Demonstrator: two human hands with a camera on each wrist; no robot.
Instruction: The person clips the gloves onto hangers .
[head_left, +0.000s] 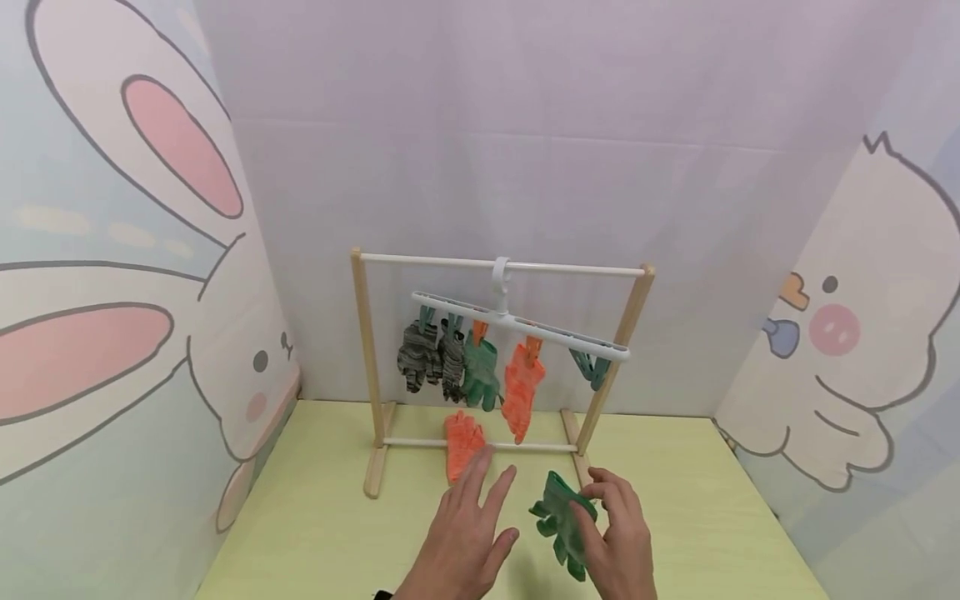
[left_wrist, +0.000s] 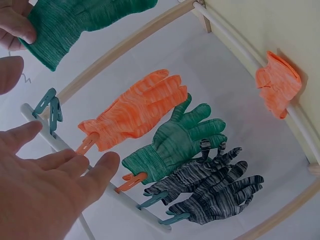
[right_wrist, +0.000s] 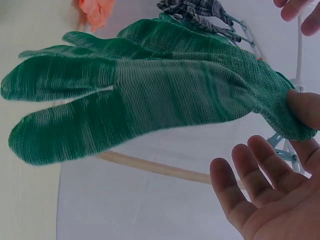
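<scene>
My right hand [head_left: 618,533] pinches a green knitted glove [right_wrist: 150,95] by its cuff between thumb and forefinger, its fingers dangling above the table. To the left, my left hand [head_left: 465,533] holds nothing, with its fingers spread and pointing toward the rack. On a white hanger [head_left: 517,321] hang two black-and-grey striped gloves [left_wrist: 215,200], a green glove [left_wrist: 175,140] and an orange glove [left_wrist: 137,110], each held by a clothespin. At the hanger's right end, teal clothespins [head_left: 590,368] carry no glove. Another orange glove [head_left: 462,446] lies by the rack's low bar.
A wooden rack [head_left: 366,350] with a white top rod [head_left: 427,261] stands on the yellow table [head_left: 315,500], and the hanger hooks over this rod, tilted down to the right. Behind is a pale curtain [head_left: 525,167]. Cartoon-printed panels [head_left: 862,375] flank the table.
</scene>
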